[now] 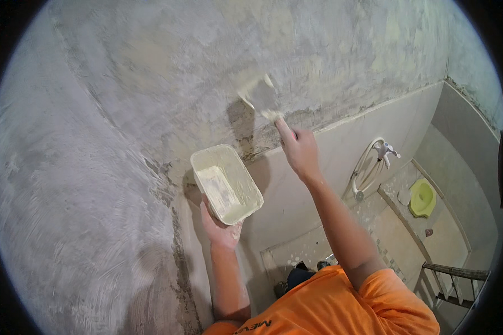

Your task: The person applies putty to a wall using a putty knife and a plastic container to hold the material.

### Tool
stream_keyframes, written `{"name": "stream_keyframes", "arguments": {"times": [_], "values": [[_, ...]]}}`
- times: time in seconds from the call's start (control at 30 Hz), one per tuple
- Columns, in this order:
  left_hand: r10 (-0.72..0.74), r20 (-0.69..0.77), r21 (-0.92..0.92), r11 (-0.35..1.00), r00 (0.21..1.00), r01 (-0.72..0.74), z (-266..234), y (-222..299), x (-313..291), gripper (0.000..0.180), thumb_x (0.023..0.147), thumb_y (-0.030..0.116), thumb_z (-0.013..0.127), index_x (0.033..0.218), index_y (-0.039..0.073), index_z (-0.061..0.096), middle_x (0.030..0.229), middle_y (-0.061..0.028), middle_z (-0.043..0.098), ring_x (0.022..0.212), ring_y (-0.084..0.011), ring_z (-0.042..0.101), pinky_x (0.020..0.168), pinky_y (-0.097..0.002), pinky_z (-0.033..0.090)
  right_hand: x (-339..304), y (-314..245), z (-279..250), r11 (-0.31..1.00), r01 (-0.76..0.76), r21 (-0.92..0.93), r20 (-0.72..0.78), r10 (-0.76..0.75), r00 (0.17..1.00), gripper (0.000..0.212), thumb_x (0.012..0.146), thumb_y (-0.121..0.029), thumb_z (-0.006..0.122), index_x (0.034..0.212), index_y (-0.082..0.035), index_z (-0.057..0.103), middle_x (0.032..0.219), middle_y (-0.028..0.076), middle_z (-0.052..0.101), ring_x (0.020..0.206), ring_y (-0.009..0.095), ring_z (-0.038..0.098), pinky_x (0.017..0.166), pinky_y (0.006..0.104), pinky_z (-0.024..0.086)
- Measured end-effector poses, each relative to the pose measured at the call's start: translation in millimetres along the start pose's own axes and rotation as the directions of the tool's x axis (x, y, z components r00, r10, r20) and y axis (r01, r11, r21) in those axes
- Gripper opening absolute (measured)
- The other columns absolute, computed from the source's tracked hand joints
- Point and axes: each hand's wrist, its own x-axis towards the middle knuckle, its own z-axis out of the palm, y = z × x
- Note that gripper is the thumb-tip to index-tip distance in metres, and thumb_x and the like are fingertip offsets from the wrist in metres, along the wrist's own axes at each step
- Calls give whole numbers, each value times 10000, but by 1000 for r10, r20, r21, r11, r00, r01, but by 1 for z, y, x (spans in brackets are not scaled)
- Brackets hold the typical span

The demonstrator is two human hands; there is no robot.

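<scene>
Head view has you holding an open, rounded rectangular tub in front of the rough plastered wall, tipped so its mouth faces the camera. Your left grip is curled around the lower end of it, fingers tucked behind so I can't see how they sit. Inside you've got pale cream paste, smeared up the sides and lying patchy over the bottom; can't really tell how deep it goes. Your right grip is closed around the handle of a wide scraper, up and to the right of the tub and well apart from it. Same sort of paste sits along the blade edges and down near the handle. Blade's right up by the wall, but I can't say if it's touching. Other vessel in view is the yellow-green toilet pan off to your right, beyond the hand shower; too small to read what's in it.
</scene>
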Motion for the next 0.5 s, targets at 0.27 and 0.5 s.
{"name": "stream_keyframes", "arguments": {"times": [0.27,0.5], "values": [[6,-70,-9,1000,998,-7,4,-2,-4,541,1037,444,378,1474,134,462,1416,-138,538,1183,-351,614,863,-522,584,-6,82,21,984,-173,-48,27,175,984,673,950,-535,629,679,73,535,561,135,417,569,202,385,579,423,387],[11,-14,42,999,1000,-11,-2,4,1,565,1043,485,415,1494,145,441,1472,-82,510,1302,-313,539,1030,-520,492,-69,109,-19,907,-369,-202,-34,370,928,659,951,-543,625,673,51,559,561,82,445,565,178,423,570,393,388]]}}
